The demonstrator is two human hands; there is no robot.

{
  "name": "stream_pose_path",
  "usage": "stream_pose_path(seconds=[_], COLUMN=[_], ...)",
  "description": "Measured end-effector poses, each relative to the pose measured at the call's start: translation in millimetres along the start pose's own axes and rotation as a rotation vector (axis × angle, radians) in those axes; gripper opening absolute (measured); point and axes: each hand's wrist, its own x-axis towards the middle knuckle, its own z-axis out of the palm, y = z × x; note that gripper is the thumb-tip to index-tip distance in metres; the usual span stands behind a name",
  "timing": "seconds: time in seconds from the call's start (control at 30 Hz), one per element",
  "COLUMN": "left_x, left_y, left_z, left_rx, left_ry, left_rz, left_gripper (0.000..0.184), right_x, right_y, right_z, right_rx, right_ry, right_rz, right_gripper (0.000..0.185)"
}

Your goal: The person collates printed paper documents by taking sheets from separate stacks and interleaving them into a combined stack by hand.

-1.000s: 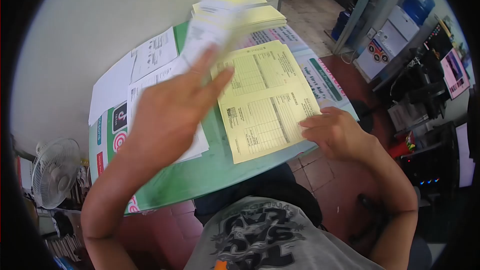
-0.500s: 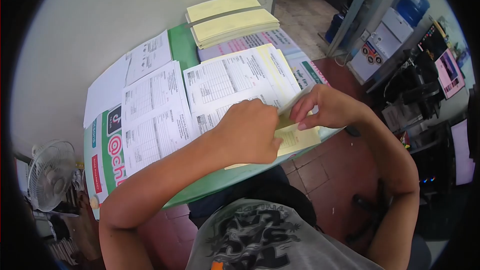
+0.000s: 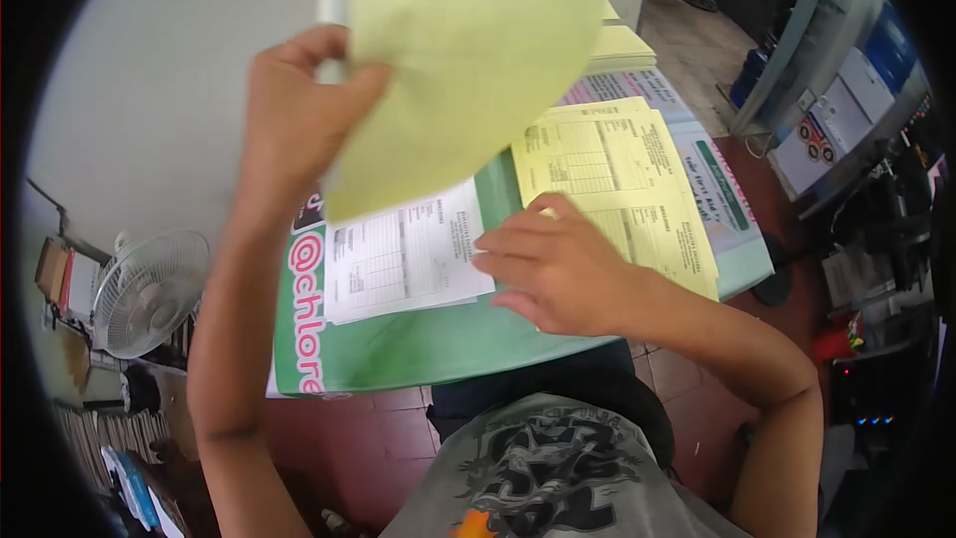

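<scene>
My left hand [image 3: 304, 110] is raised above the table's left side, thumb and fingers closed on the edge of a yellow sheet [image 3: 463, 60]. A white edge shows behind that sheet; how many sheets are held I cannot tell. Below it lies a pile of white printed forms [image 3: 413, 249], partly covered from view. My right hand [image 3: 563, 264] hovers or rests at the pile's right edge, fingers stretched out and holding nothing visible. Beside it, to the right, is a pile of yellow printed forms [image 3: 627, 184], partly hidden by the hand and forearm.
A thick stack of yellow paper [image 3: 622, 52] stands at the table's back, mostly behind the raised sheet. The green table [image 3: 428, 354] has printed advertising on it. A white fan [image 3: 149, 289] is at the left, and a water dispenser [image 3: 841, 115] stands at the right.
My left hand has gone up and left, lifting the yellow sheet. My right hand has moved left and let go of the paper edge. Yellow forms now show where white ones lay.
</scene>
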Motion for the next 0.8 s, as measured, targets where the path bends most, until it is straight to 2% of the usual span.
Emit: stream_pose_path(seconds=[0.07,0.13,0.2,0.3,0.33,0.4,0.43,0.5,0.6,0.7,0.77,0.8], left_x=[2,3,-6,-40,-57,-70,-74,-88,-106,-107,-102,-99], left_y=[2,5,9,7,9,-6,-25,-39,-45,-56,-58,-60], left_z=[-30,-50,-57,-56,-55,-44,-40,-32,-23,-22,-25,-27], left_rx=[0.07,0.367,0.599,0.868,0.936,0.932,0.918,0.89,0.783,0.85,0.766,0.717], left_ry=[0.132,0.291,0.335,0.129,-0.048,-0.242,-0.26,-0.39,-0.474,-0.527,-0.404,-0.341], left_rz=[0.125,0.536,0.735,0.821,0.648,0.664,0.781,0.681,0.441,0.333,0.392,0.419], left_gripper=[0.03,0.042,0.051,0.068,0.069,0.048,0.038,0.038,0.031,0.024,0.021,0.02], right_x=[0,0,5,12,15,19,22,28,33,31,19,6], right_y=[-1,-2,-4,-6,-5,0,4,11,16,14,9,11], right_z=[24,35,37,30,29,27,26,23,10,-7,-33,-51], right_rx=[-0.048,-0.175,-0.239,-0.191,-0.142,-0.013,0.068,0.162,0.159,0.04,-0.098,-0.101], right_ry=[-0.202,-0.35,-0.433,-0.424,-0.4,-0.345,-0.311,-0.238,-0.099,0.059,0.143,0.029], right_rz=[-0.022,-0.063,-0.07,0.012,0.064,0.173,0.225,0.293,0.309,0.255,0.24,0.244], right_gripper=[0.019,0.017,0.014,0.009,0.007,0.004,0.003,0.002,0.006,0.02,0.031,0.036])
